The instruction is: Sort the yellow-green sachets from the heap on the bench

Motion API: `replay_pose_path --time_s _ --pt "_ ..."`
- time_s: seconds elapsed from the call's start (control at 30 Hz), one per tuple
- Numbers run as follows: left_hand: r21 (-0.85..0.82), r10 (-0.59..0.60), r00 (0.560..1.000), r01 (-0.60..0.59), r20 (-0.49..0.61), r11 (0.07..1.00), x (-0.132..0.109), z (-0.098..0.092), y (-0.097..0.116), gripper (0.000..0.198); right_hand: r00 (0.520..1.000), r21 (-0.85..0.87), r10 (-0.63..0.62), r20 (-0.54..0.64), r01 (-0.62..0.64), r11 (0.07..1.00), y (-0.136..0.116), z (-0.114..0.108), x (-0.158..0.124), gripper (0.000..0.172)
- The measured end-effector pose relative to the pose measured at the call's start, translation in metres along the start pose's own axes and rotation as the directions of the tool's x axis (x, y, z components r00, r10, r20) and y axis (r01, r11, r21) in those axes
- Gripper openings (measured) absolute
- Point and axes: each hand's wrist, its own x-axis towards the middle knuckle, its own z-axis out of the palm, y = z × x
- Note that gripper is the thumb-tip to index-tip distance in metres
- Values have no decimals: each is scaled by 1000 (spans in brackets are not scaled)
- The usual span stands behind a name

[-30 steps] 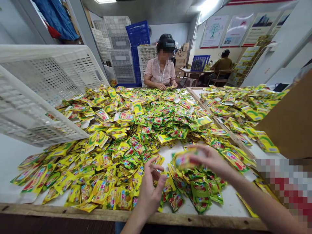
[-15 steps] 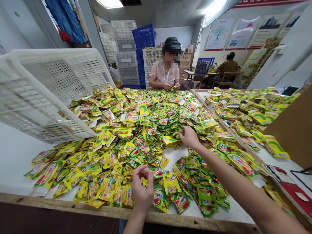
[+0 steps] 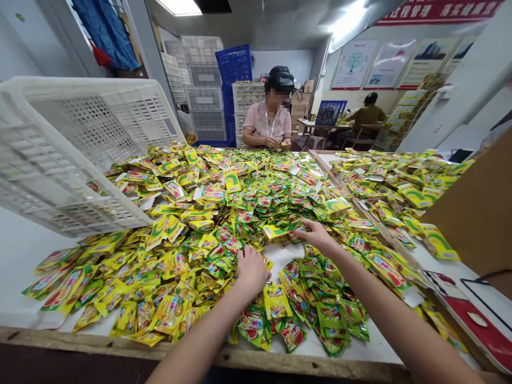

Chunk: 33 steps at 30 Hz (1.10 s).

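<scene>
Yellow box (image 3: 274,231) near right hand (image 3: 316,236), long axis left-to-right.

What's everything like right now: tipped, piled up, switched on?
White crate: tipped on its side
Packets: heaped loosely
Left hand: fingers bent, over packets
Right hand: fingers at packets, grip unclear
Upper blue crate: tilted
Back white crates: stacked
Ceiling light: on

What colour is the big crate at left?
The crate is white, best seen in the head view.
</scene>
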Motion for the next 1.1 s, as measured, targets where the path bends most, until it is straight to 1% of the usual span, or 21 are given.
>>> replay_pose_path --time_s 0.1,0.23,0.3,0.37,0.43,0.5,0.53,0.6,0.67,0.7,0.73,0.8,0.83,0.87,0.93,1.0,1.1 --pt "30 -3 999 2 35 1000 6 1 -2 41 999 128 41 25 -44 991 -4 -2 -21 37" --pt "18 22 995 -24 101 1000 16 -6 -10 51 995 236 70 76 -86 968 -10 0 -50 43" --pt "6 34 990 -35 134 999 22 -9 -12 53 989 306 93 116 -125 944 -10 2 -64 42" --pt "-9 48 987 -47 153 999 26 -9 -13 50 980 385 131 151 -180 905 -7 4 -75 35" --pt "-37 77 987 -72 142 997 25 -8 -12 40 970 458 170 176 -233 858 -1 4 -84 31" --pt "-85 117 989 -109 93 990 20 -8 -11 22 960 518 209 184 -275 810 4 4 -89 31" --pt "-117 140 988 -132 60 984 17 -9 -10 17 958 536 227 173 -285 795 5 3 -90 32" --pt "-180 191 982 -187 3 966 9 -15 -10 19 960 541 255 114 -275 795 3 4 -90 37" --pt "-294 266 963 -267 -43 918 2 -23 -10 22 968 511 248 40 -233 827 -2 7 -88 40" --pt "-385 303 951 -304 -66 871 -1 -27 -9 25 974 488 228 8 -203 849 -6 10 -86 40" --pt "-489 331 940 -329 -85 808 -3 -30 -9 32 979 462 205 -15 -175 870 -9 13 -84 40" --pt "-666 353 929 -333 -110 667 -7 -35 -8 53 988 404 152 -27 -128 906 -16 20 -80 39" --pt "-713 344 932 -318 -114 625 -8 -36 -7 64 992 377 122 4 -115 919 -18 24 -79 39" --pt "-727 329 937 -305 -114 616 -9 -37 -6 74 993 354 95 69 -113 928 -20 27 -79 38" --pt "-715 294 948 -290 -123 636 -11 -36 -6 86 971 321 40 235 -116 940 -21 31 -82 38" --pt "-712 278 953 -278 -121 645 -13 -35 -6 92 933 293 -8 360 -105 950 -20 30 -87 38" --pt "-748 286 955 -250 -84 615 -18 -32 -7 89 898 293 -54 436 -84 952 -17 26 -98 34"
